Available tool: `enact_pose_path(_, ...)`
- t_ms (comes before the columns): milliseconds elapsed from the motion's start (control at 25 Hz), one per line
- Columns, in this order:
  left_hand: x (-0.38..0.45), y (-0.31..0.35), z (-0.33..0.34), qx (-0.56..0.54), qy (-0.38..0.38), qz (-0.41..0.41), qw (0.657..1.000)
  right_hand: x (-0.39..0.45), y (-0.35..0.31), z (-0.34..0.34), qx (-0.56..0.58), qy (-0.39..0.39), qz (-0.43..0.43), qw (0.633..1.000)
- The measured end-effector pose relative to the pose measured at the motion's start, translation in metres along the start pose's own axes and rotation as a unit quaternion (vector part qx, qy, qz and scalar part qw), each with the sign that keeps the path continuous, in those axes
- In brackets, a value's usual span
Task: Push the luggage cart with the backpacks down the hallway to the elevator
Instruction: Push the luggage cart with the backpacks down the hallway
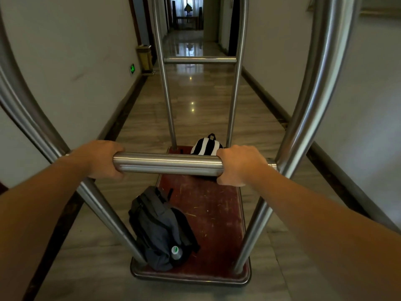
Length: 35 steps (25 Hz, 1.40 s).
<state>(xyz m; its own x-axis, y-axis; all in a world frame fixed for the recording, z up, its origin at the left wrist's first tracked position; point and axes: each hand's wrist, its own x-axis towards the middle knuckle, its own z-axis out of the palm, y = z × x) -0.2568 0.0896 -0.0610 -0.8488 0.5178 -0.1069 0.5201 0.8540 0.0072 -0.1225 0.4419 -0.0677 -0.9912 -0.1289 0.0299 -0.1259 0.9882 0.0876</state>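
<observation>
A steel luggage cart with a worn red deck (217,216) stands in front of me in a hallway. Its horizontal handle bar (168,164) crosses the view at mid height. My left hand (102,159) grips the bar's left end and my right hand (240,165) grips its right end. A grey backpack (158,229) with a bottle in its side pocket lies on the near left of the deck. At the deck's far end sits a black-and-white striped backpack (206,146), partly hidden by the bar.
A narrow hallway with a glossy marble floor (195,94) runs straight ahead between white walls. A yellow bin (145,58) stands against the left wall, near a green exit sign (132,69). A table (187,19) stands at the far end.
</observation>
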Motion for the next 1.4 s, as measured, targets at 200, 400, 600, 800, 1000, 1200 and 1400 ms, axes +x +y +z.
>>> enact_pose_path(200, 0.064, -0.002, -0.004, 0.015, 0.018, 0.025, 0.999, 0.050, 0.043, 0.002, -0.006, -0.009, 0.009, 1.000)
enact_pose_path(400, 0.131, 0.011, -0.015, -0.013, 0.022, 0.072, 0.997, 0.100, 0.097, 0.004, -0.001, -0.038, 0.037, 0.999)
enact_pose_path(600, 0.215, 0.031, -0.030, -0.048, -0.025, 0.099, 0.994, 0.157, 0.161, 0.010, 0.014, -0.025, 0.069, 0.997)
enact_pose_path(800, 0.290, 0.046, -0.024, -0.030, 0.040, 0.142, 0.989, 0.218, 0.229, 0.020, 0.004, -0.027, 0.067, 0.997)
enact_pose_path(1000, 0.370, 0.073, -0.037, -0.006, 0.027, 0.070, 0.997, 0.282, 0.294, 0.024, 0.003, -0.022, 0.040, 0.999)
enact_pose_path(1200, 0.447, 0.098, -0.042, 0.016, 0.071, -0.001, 0.997, 0.348, 0.367, 0.029, 0.006, -0.003, -0.001, 1.000)
enact_pose_path(1400, 0.532, 0.111, -0.053, 0.025, 0.079, -0.021, 0.996, 0.425, 0.438, 0.043, 0.019, 0.017, -0.020, 0.999)
